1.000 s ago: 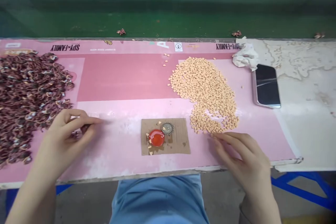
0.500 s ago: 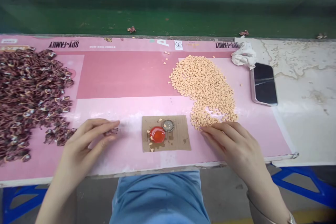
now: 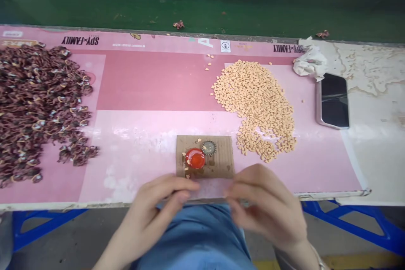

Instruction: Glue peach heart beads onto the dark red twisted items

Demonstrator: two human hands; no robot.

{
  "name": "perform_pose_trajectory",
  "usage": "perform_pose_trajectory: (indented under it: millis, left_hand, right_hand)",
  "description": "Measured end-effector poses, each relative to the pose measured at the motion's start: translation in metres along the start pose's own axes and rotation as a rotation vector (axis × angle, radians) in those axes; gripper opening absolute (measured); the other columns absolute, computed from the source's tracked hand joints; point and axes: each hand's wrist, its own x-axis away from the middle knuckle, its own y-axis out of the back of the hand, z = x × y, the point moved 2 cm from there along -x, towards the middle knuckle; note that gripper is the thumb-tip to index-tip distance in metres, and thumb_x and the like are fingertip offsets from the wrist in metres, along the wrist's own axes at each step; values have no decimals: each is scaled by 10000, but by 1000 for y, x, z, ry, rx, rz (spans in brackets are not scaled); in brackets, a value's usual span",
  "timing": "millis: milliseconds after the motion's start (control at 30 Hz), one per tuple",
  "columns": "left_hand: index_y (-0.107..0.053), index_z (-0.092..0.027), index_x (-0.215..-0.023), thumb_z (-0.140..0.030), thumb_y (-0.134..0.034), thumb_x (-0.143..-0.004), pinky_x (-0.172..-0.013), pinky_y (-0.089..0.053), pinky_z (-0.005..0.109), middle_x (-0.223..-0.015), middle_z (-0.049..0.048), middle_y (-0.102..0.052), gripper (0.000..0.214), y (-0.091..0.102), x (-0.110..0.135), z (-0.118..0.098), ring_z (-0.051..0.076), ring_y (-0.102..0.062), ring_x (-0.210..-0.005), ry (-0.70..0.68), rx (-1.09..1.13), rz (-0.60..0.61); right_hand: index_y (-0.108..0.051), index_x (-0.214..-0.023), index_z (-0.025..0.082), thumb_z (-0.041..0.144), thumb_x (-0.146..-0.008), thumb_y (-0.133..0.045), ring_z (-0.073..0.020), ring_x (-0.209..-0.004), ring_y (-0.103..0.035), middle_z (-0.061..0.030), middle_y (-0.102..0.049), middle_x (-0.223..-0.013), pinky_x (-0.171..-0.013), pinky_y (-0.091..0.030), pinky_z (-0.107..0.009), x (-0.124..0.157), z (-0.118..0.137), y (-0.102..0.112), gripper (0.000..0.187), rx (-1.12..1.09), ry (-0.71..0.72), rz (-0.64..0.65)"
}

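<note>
My left hand is at the table's front edge, thumb and forefinger drawn together; the small dark purple piece it carried is mostly hidden behind its fingers. Facing it, my right hand is blurred, its fingertips pinched; whatever they hold is too small to make out. Just beyond both hands lies a piece of brown cardboard. On it sit a glossy red round cap and a grey bottle cap, with a few tan bits around them.
Dark purple pieces with pale bands form a large pile on the left. Small tan heart-shaped pieces are heaped at right. Farther right are a phone and crumpled tissue. A green panel runs behind the table.
Both hands have come together at the front edge: the left moved right from beside the purple pile, the right moved left from the tan heap. The view has shifted slightly.
</note>
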Motion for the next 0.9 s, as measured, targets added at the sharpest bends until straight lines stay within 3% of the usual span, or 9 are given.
perform_pose_trajectory:
  millis: [67, 167, 367, 533, 733, 900]
  left_hand:
    - [-780, -213, -880, -452, -569, -1098, -611, -537, 142, -732, 5, -758, 386, -14, -7, -7, 111, -684, -633, -39, 95, 107]
    - [-690, -189, -772, -498, -534, -1106, -558, -477, 123, -656, -16, -689, 481, -22, -13, -10, 84, -583, -569, -47, 185, 110]
    - [-691, -185, -797, -295, -642, -1062, -584, -471, 128, -651, -25, -632, 291, -18, -12, -5, 87, -565, -598, -117, 174, 44]
    - [-693, -195, -873, -153, -664, -1012, -586, -490, 121, -682, -34, -615, 149, -16, -13, -3, 85, -573, -607, -210, 166, 15]
    - [-665, -189, -1011, -121, -582, -1058, -600, -509, 112, -797, -6, -662, 117, -15, -9, -5, 76, -603, -641, -340, -102, -65]
    - [-622, -175, -1065, -140, -450, -1111, -646, -558, 194, -820, 33, -685, 181, -15, -5, -7, 127, -639, -694, -454, -394, -118]
  right_hand:
    - [-632, -940, 202, 165, -1098, -535, -89, -699, -650, 13, -686, -753, -696, -584, -203, -4, 17, -11, 189, -94, 26, -42]
    - [-671, -992, 184, 165, -1103, -544, -95, -727, -658, 2, -711, -773, -719, -605, -208, -5, 24, -20, 170, -150, 26, -58]
    - [-711, -1148, 172, 150, -1105, -535, -118, -789, -702, -39, -747, -875, -682, -622, -241, -3, 15, -17, 183, -256, -13, 39]
    - [-707, -1133, 196, 123, -1056, -611, -108, -756, -712, -25, -737, -892, -672, -625, -216, -2, 17, -21, 143, -327, -111, 23]
    - [-682, -1001, 192, 74, -981, -666, -104, -710, -702, -19, -725, -849, -652, -611, -189, 0, 24, -32, 121, -272, -189, -69]
    - [-686, -991, 189, 36, -948, -641, -110, -705, -712, -31, -738, -845, -668, -622, -189, -2, 27, -33, 165, -214, -197, -90]
